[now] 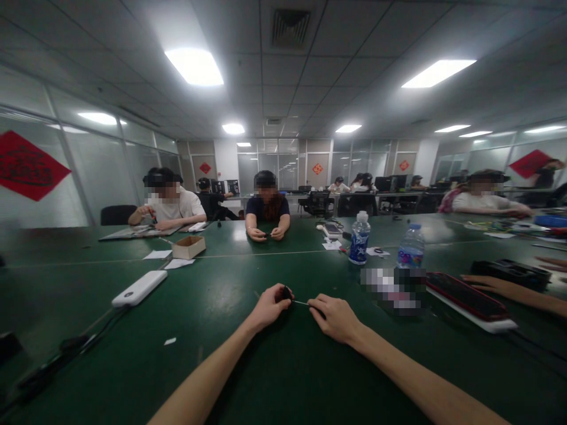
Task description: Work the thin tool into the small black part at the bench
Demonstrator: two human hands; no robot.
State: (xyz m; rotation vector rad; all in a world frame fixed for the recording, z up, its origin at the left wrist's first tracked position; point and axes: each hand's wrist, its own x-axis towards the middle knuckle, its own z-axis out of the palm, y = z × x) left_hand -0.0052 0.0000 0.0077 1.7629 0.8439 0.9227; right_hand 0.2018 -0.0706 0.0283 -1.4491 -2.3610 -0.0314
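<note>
Both my hands rest close together on the dark green table (274,378). My left hand (267,307) is closed in a pinch round a small black part (287,293) at its fingertips. My right hand (335,317) is closed round a thin metal tool (301,303), a slim shaft whose tip points left into the black part. The two hands are a few centimetres apart, joined by the shaft. The tool's handle is hidden inside my right fist.
A white power bank (139,288) with a cable lies left. Two water bottles (359,238) (411,248) stand ahead right. A red-edged device on a white tray (469,298) lies right, beside another person's forearm (514,292). A small cardboard box (189,247) and people sit across.
</note>
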